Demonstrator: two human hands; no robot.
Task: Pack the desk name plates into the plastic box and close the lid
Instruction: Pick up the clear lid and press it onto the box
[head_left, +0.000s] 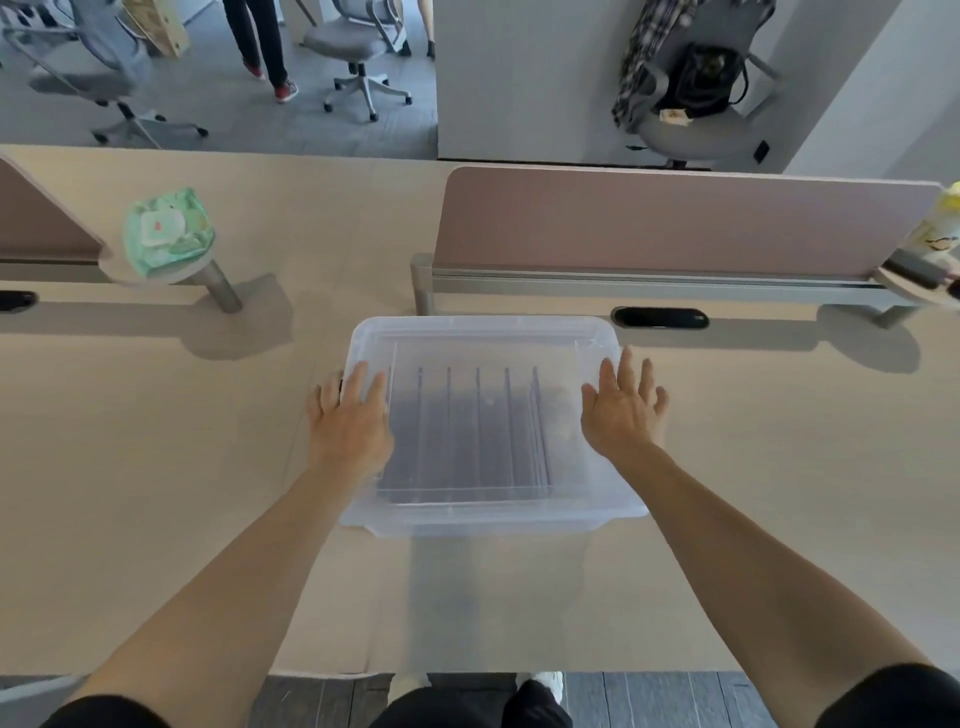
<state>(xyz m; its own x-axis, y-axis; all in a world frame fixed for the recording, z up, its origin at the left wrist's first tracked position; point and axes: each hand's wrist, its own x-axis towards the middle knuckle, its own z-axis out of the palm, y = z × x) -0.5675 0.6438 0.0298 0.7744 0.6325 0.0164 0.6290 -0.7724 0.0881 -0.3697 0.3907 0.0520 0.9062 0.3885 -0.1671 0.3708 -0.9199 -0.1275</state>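
Pressing flat, fingers spread, left hand (350, 415) and right hand (621, 408) rest on the lid's (488, 338) side edges; plates (467, 431) stand between them inside the box (493, 525).

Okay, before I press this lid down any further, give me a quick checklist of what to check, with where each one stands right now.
1. Clear acrylic desk name plates inside the translucent plastic box: ok, a row stands upright under the lid.
2. Translucent lid over the box: ok, it covers the opening.
3. Lid snapped shut all round: cannot tell, the edges are too faint.
4. Left hand flat on the lid's left edge: ok.
5. Right hand flat on the lid's right edge: ok, fingers spread.
6. Name plates left out on the beige desk: ok, none visible.
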